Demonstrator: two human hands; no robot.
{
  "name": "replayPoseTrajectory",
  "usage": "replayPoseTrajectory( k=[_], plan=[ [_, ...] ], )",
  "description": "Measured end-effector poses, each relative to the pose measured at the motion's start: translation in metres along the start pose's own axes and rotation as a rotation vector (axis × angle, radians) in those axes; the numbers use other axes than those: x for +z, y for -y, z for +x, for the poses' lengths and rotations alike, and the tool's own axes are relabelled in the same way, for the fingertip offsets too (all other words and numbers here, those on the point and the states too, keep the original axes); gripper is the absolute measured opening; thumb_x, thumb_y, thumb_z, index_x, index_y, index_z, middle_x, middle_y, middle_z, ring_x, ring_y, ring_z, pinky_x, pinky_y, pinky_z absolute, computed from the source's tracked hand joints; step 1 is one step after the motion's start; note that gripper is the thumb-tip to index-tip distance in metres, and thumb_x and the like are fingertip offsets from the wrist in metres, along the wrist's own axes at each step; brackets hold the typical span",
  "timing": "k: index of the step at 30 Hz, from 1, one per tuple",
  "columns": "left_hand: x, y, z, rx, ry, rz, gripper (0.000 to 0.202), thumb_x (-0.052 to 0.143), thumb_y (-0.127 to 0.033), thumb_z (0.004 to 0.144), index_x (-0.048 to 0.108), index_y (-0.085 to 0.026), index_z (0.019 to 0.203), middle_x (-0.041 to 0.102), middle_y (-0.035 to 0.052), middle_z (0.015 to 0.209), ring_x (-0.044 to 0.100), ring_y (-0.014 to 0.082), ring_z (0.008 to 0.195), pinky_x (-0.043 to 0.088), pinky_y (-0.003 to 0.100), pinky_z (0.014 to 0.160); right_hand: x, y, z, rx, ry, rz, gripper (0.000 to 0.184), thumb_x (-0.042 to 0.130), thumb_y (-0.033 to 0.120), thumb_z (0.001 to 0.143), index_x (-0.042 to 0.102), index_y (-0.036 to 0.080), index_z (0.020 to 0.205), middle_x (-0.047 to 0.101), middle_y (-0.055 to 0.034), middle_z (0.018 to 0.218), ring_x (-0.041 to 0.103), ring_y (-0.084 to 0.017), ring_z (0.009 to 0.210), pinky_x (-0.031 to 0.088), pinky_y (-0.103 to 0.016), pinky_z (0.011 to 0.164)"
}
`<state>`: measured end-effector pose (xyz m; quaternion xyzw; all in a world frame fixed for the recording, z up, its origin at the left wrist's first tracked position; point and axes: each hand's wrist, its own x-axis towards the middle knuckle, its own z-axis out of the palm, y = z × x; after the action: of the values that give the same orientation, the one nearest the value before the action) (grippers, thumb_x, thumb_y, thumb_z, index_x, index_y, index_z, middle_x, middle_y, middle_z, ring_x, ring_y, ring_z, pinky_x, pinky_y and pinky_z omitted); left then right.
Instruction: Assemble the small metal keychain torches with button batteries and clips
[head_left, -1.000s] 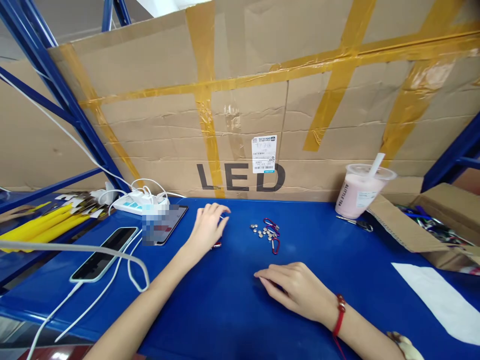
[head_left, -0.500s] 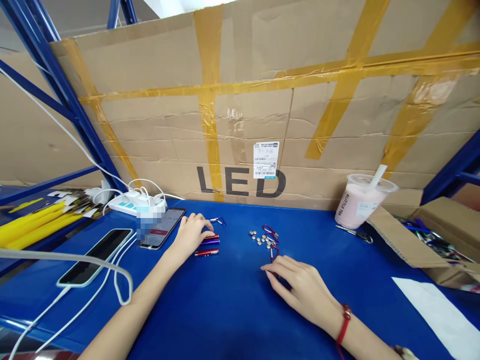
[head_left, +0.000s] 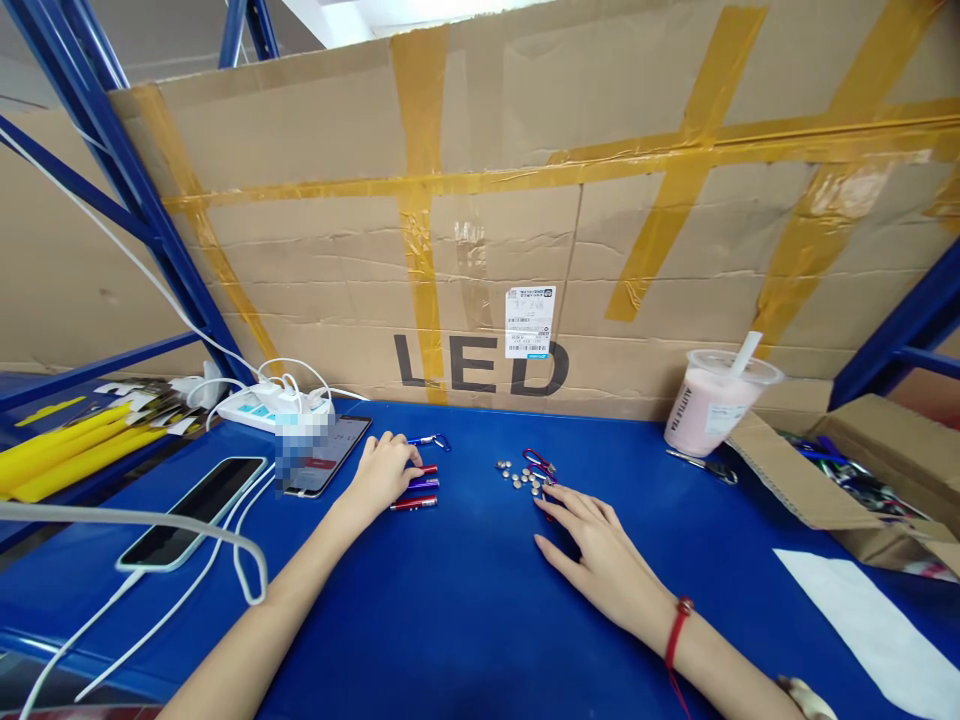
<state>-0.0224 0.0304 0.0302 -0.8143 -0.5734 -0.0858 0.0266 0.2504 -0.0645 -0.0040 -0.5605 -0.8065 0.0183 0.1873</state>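
Observation:
My left hand (head_left: 384, 472) is closed, its fingers curled over the left end of a small red penlight (head_left: 430, 470); the fingertips are partly hidden. A purple penlight (head_left: 425, 485) and another red one (head_left: 415, 503) lie just below. Beyond the fingers is a blue penlight (head_left: 426, 440) with a carabiner clip. My right hand (head_left: 600, 550) is open, fingers apart, reaching towards several silver button cells (head_left: 517, 478). Red and purple carabiner clips (head_left: 538, 460) lie among them; part of this group is covered by my fingers.
Phones (head_left: 191, 512) with white cables and a power strip (head_left: 259, 408) stand left. On the right are a pink drink cup (head_left: 712, 405), a dark clip (head_left: 705, 466), white paper (head_left: 862, 620) and an open carton (head_left: 885, 450). Taped cardboard (head_left: 337, 270) walls the back.
My right hand has moved forward to the button cells, its fingers spreading. My left hand has shifted slightly, and more of the blue penlight shows.

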Motion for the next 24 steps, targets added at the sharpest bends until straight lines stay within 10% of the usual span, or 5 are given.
replayPoseTrajectory(
  k=[10,24],
  plan=[
    [0.001,-0.032,-0.005,0.055,-0.259,-0.226,0.015,0.042,-0.026,0.089,0.055,-0.019,0.094,0.061,0.0014,0.099,0.051,0.0178,0.09,0.03,0.033,0.078,0.002,-0.004,0.0,0.09,-0.033,-0.057,0.048,0.037,0.042,0.086,0.051,0.012,0.121,0.048,-0.0097,0.126,0.043,-0.021,0.117,0.034,-0.043,0.099],
    [0.02,-0.089,-0.036,0.361,-0.166,-0.477,0.014,0.036,-0.02,0.09,0.048,-0.018,0.098,0.058,0.0038,0.096,0.049,0.0154,0.084,0.038,0.03,0.077,0.01,-0.011,0.002,-0.05,-0.108,-0.168,0.049,0.038,0.047,0.084,0.045,0.025,0.127,0.041,-0.0078,0.131,0.035,-0.023,0.123,0.031,-0.046,0.1]
  ],
)
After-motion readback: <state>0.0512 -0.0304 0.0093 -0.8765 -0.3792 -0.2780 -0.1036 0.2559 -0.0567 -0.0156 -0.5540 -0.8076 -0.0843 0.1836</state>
